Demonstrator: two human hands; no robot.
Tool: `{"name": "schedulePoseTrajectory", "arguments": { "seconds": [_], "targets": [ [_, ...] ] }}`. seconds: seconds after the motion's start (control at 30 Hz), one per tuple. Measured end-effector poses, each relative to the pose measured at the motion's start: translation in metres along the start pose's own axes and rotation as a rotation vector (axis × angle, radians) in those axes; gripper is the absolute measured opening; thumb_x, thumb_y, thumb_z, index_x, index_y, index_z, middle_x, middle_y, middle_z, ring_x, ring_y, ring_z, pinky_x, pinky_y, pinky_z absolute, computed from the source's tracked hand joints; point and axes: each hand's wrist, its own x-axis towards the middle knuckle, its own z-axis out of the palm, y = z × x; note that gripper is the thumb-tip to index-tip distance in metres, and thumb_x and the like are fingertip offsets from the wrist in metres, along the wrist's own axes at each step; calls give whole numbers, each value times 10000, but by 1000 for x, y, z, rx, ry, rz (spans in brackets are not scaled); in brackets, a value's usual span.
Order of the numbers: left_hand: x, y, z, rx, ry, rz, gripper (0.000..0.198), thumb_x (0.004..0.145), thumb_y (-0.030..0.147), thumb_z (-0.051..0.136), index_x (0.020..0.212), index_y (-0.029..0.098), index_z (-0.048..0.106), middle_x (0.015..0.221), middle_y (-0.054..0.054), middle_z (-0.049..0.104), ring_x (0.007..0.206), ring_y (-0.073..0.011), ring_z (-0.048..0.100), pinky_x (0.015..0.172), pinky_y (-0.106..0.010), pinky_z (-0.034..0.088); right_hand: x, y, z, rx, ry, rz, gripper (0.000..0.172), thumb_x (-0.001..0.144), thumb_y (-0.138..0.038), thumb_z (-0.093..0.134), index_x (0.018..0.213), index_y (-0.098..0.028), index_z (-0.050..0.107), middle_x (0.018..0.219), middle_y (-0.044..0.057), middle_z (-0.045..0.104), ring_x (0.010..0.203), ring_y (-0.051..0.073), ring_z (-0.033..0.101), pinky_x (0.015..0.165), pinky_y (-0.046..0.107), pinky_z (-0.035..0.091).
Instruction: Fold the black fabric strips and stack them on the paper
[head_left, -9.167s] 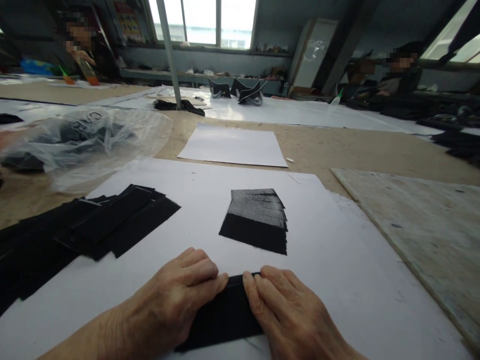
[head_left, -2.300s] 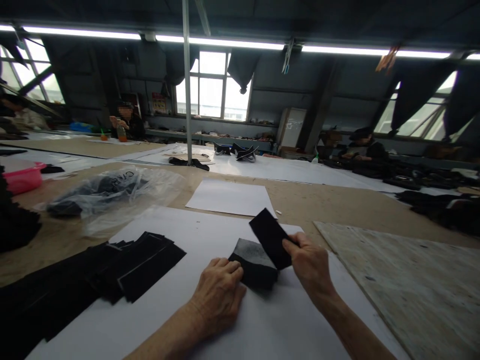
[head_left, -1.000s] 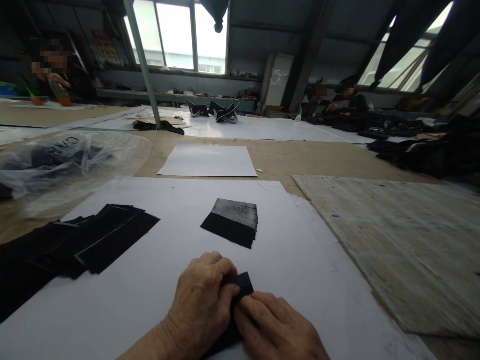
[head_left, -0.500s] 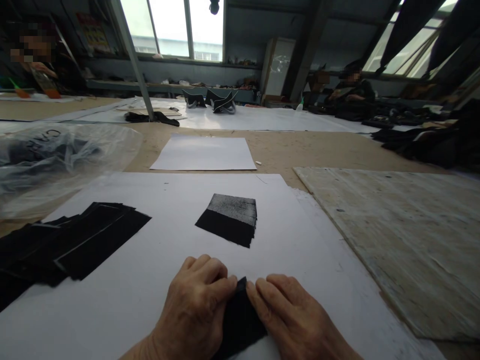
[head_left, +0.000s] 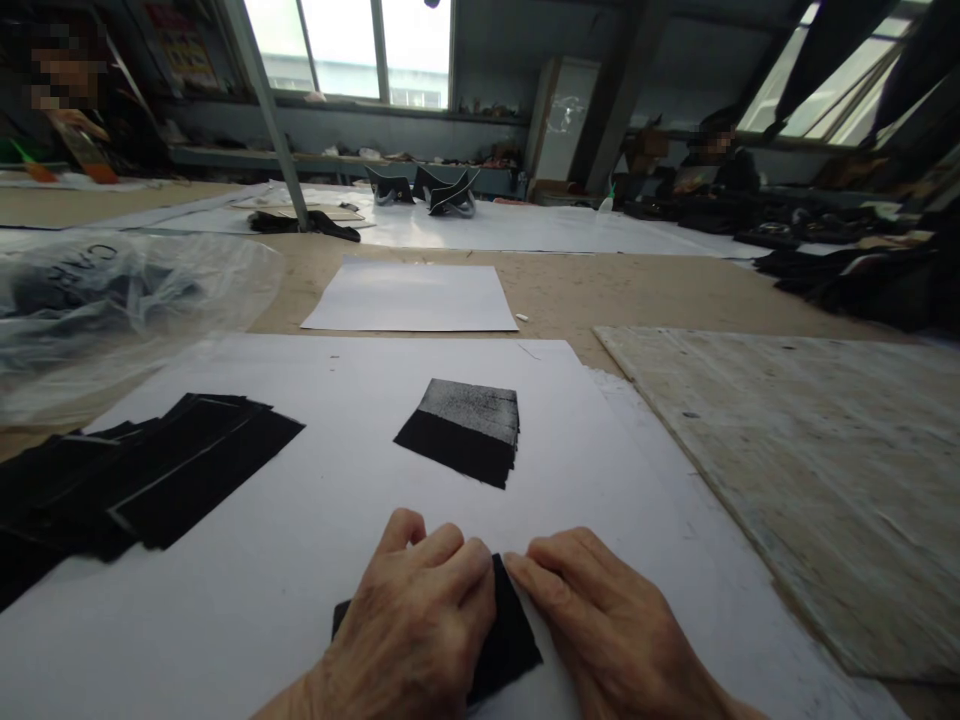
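A black piece of fabric (head_left: 507, 645) lies on the white sheet, close in front of me, with a corner showing left of my left hand too. Across it rests my left hand (head_left: 424, 615), fingers curled and pressed down near its upper edge. My right hand (head_left: 607, 610) is closed, its thumb and fingertips together at the right edge of the piece. What lies under the left palm is hidden. Farther up sits a small stack of black pieces (head_left: 457, 435), the top one with a speckled grey band along its far side.
Overlapping black strips (head_left: 202, 470) are spread at left on the white sheet (head_left: 300, 620). Behind them is a clear plastic bag (head_left: 135, 300). A worn board (head_left: 795, 450) lies at right, a white paper (head_left: 412, 295) ahead. A metal pole (head_left: 270, 120) rises beyond. Two people sit farther back.
My left hand has shifted right over the fabric, its fingers curling further, and a fabric corner now shows on its left. My right hand stays by the right edge. The view tilts slightly downward.
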Motion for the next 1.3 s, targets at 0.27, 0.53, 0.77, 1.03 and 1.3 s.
{"name": "schedulePoseTrajectory", "arguments": {
  "seconds": [0.27,0.53,0.77,1.03,1.3],
  "targets": [
    [-3,-2,-2,-8,-23,-12,202,845,91,382,825,154,573,675,-17,537,623,-166,442,637,-356,243,3,-4,8,-82,-118,-47,331,833,-32,327,1048,-79,574,889,98,608,778,189,498,640,331,448],
    [-26,-19,-15,-27,-15,61,224,843,40,390,955,72,582,723,-55,545,628,-157,419,573,-313,279,4,-4,4,-119,-76,-110,338,891,-46,293,1108,-67,550,1016,111,612,939,201,516,762,358,462],
    [-24,-15,-11,-28,-29,69,228,846,38,368,898,105,580,706,-37,528,621,-160,400,566,-318,257,9,0,7,-87,-92,-247,360,889,-49,260,884,-74,619,1017,140,627,951,214,537,846,395,441],
    [-21,-13,-12,-77,-49,41,262,846,50,328,740,131,553,677,-33,511,606,-161,374,564,-329,248,19,-18,12,-223,-40,-209,365,843,-57,292,997,-25,621,875,143,653,798,239,565,758,415,453],
    [-37,-25,-27,-162,-79,58,256,911,68,308,881,89,561,691,-40,498,624,-152,390,558,-307,323,19,-21,24,-295,-76,-258,332,813,-25,337,878,-58,660,889,122,649,793,233,556,721,375,462]
  ]
}}
